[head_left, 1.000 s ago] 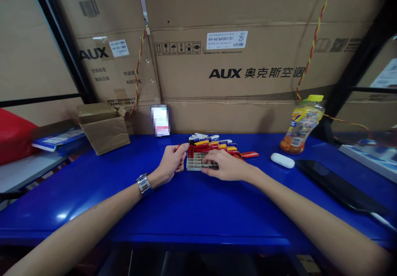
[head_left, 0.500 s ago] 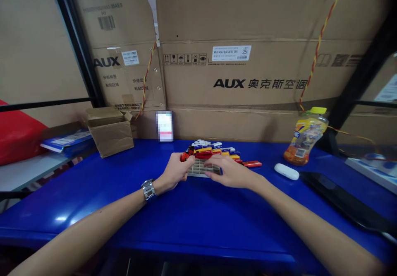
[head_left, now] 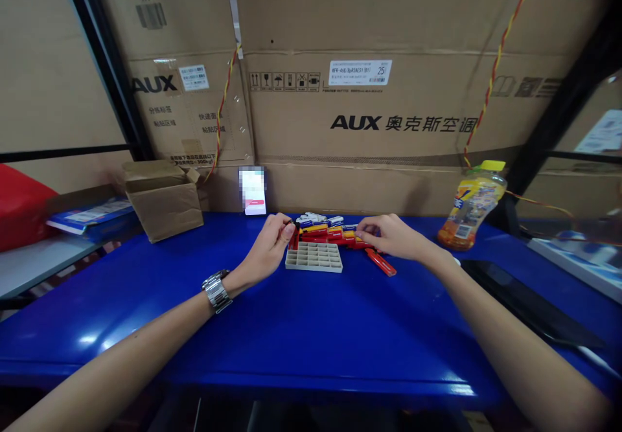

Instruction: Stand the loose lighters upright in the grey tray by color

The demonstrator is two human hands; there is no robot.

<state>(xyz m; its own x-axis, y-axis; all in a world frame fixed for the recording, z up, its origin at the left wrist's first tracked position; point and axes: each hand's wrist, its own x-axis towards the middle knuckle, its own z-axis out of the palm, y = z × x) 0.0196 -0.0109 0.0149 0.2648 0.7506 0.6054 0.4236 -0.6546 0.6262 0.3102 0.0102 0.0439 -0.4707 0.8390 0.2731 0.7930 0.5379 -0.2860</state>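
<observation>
My left hand (head_left: 272,241), a metal watch on its wrist, is closed around a red lighter (head_left: 294,239) with a dark top, at the left end of the tray. A pale tray (head_left: 313,266) divided into small compartments lies flat on the blue table (head_left: 291,328). Behind it is a pile of red, yellow, blue and white lighters (head_left: 321,230). My right hand (head_left: 389,236) has its thumb and fingers pinched at the pile's right end, on a lighter mostly hidden by the fingers. One loose red lighter (head_left: 380,261) lies below that hand.
A lit phone (head_left: 253,191) leans against large cardboard boxes (head_left: 286,121) at the back. An open carton (head_left: 164,202) stands at the left. On the right are a drink bottle (head_left: 472,205), a dark flat object (head_left: 527,302) and a white case (head_left: 455,261) partly behind my arm.
My right hand has moved right, off the tray to the pile's right end, uncovering the compartments. The red lighter at the right now lies at a different angle. The camera view has shifted slightly.
</observation>
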